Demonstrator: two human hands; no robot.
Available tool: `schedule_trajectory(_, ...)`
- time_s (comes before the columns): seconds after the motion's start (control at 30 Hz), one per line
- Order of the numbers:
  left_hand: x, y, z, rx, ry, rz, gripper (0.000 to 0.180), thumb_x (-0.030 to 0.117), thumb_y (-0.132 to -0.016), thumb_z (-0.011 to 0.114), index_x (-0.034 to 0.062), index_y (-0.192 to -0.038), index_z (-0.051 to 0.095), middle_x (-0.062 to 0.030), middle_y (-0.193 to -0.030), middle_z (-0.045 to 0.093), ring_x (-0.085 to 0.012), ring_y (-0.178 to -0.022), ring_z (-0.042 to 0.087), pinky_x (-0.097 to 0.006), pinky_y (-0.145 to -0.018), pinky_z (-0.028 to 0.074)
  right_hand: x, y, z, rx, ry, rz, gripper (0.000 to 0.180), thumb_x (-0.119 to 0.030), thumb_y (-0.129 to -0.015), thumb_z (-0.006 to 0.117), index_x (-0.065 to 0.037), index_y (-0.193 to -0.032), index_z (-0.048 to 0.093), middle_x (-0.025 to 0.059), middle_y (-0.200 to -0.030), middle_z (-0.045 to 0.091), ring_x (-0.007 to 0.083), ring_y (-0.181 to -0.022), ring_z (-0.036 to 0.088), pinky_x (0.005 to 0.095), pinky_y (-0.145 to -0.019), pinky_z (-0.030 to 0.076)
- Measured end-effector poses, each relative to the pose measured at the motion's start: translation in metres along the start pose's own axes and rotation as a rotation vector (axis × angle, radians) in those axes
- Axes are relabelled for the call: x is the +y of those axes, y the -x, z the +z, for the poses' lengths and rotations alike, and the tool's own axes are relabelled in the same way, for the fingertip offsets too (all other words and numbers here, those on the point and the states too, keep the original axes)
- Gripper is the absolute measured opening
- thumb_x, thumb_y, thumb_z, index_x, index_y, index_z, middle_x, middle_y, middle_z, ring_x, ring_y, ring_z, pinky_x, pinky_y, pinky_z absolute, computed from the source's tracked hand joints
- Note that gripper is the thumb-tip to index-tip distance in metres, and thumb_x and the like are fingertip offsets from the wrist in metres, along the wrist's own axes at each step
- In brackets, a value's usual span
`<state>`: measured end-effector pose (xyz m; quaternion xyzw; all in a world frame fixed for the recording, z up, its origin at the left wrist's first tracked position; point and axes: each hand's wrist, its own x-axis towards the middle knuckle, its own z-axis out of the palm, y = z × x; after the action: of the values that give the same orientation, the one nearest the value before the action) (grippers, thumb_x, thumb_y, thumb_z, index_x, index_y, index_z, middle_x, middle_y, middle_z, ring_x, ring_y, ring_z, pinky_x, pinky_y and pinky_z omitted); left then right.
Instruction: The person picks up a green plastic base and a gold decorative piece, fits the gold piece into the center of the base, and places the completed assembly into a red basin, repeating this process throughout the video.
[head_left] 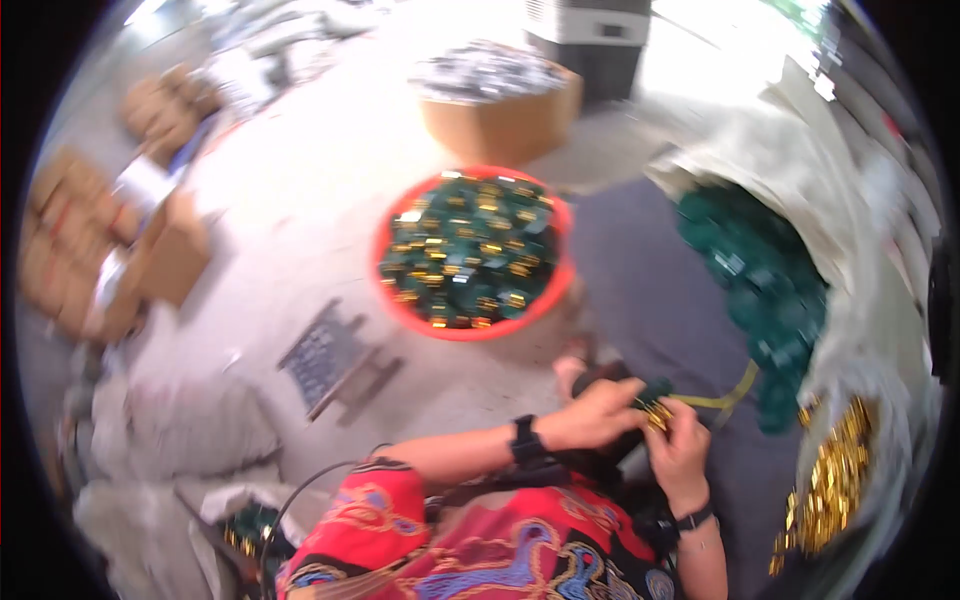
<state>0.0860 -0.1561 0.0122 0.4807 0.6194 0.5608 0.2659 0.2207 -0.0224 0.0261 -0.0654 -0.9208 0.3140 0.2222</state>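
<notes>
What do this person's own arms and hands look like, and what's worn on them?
Both forearms are bare, and neither the left hand nor the right hand wears a glove. A broad black wristband circles the left wrist, a slimmer dark band the right. The left sleeve is short and red, with a swirling blue and tan pattern.
</notes>
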Motion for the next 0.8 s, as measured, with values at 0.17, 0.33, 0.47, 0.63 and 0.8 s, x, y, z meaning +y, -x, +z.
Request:
schedule_trajectory(0.17,-0.027,0.040,-0.063,0.056,0.207,-0.372,0.033,0.024,-0.092,0.055,0.0044,-0.117,0.058,-0.0028,-0.086,0.060,-0.0109,-0.071,0.053,-0.025,-0.059,0.044,0.026,-0.015,-0.012,0.133,0.250,0.081,0.066,-0.019,-0.064,0.080,0.002,-0.118,0.048,0.0167,-0.107,0.051,0.0345,-0.096,0.053,0.0417,-0.081,0.046)
schedule_trajectory(0.33,-0.036,0.187,-0.191,-0.063,-0.274,-0.927,0.020,0.020,-0.081,0.057,0.0018,-0.081,0.066,-0.0042,-0.069,0.062,-0.0134,-0.056,0.056,-0.027,-0.050,0.045,0.043,-0.010,-0.016,-0.026,0.524,-0.025,0.067,-0.015,-0.063,0.079,0.001,-0.120,0.046,0.0163,-0.121,0.046,0.0343,-0.112,0.044,0.0454,-0.097,0.035)
schedule_trajectory(0.47,0.025,0.357,-0.243,-0.325,-0.482,-1.498,0.026,0.029,-0.072,0.068,0.0054,-0.082,0.070,-0.0052,-0.076,0.069,-0.0182,-0.060,0.061,-0.036,-0.055,0.049,0.052,-0.009,-0.014,0.027,0.515,-0.039,0.058,-0.009,-0.068,0.074,0.000,-0.119,0.047,0.0148,-0.121,0.048,0.0331,-0.110,0.046,0.0443,-0.095,0.036)
schedule_trajectory(0.63,0.107,0.486,-0.199,-0.686,-0.663,-2.034,0.037,0.037,-0.065,0.075,0.0097,-0.089,0.072,-0.0051,-0.083,0.070,-0.0196,-0.074,0.065,-0.038,-0.068,0.051,0.050,-0.013,-0.013,0.055,0.464,-0.018,0.052,-0.009,-0.070,0.072,0.001,-0.116,0.050,0.0145,-0.118,0.050,0.0326,-0.109,0.047,0.0443,-0.094,0.037)
schedule_trajectory(0.8,0.078,0.450,-0.211,-0.205,-0.769,-2.105,0.026,0.028,-0.068,0.069,0.0085,-0.083,0.074,-0.0062,-0.081,0.071,-0.0213,-0.073,0.067,-0.036,-0.068,0.053,0.043,-0.013,-0.018,0.041,0.473,-0.030,0.045,-0.009,-0.072,0.068,0.001,-0.113,0.052,0.0145,-0.114,0.052,0.0335,-0.107,0.048,0.0441,-0.091,0.038)
